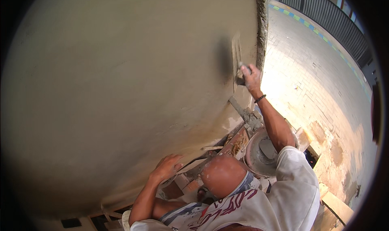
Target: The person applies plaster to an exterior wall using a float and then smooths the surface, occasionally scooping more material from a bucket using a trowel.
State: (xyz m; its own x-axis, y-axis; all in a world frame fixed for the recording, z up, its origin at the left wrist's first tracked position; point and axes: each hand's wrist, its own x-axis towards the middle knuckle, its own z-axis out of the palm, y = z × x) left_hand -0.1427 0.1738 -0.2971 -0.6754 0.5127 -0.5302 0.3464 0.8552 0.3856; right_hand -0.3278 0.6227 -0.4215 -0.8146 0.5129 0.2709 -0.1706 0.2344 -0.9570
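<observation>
My right hand (253, 78) is closed around the handle of a long, narrow plastering trowel (236, 52). The trowel is held on edge near the right end of a smooth grey-brown plastered wall (133, 69); whether its blade touches the wall I cannot tell. Lower down, my left hand (167, 168) has its fingers stretched out close to the foot of the wall, holding nothing. A round bucket (250, 160) with grey mix inside stands below my right forearm, partly hidden by it. Beside the bucket, wet mortar (253, 119) lies on a narrow board.
The wall's rough vertical edge (261, 24) drops off to a sunlit paved yard (308, 69). A dark slatted gate (328, 16) stands beyond. Bricks and scraps (190, 186) crowd the ground around my bent knee (223, 176). A wooden plank (337, 206) lies at lower right.
</observation>
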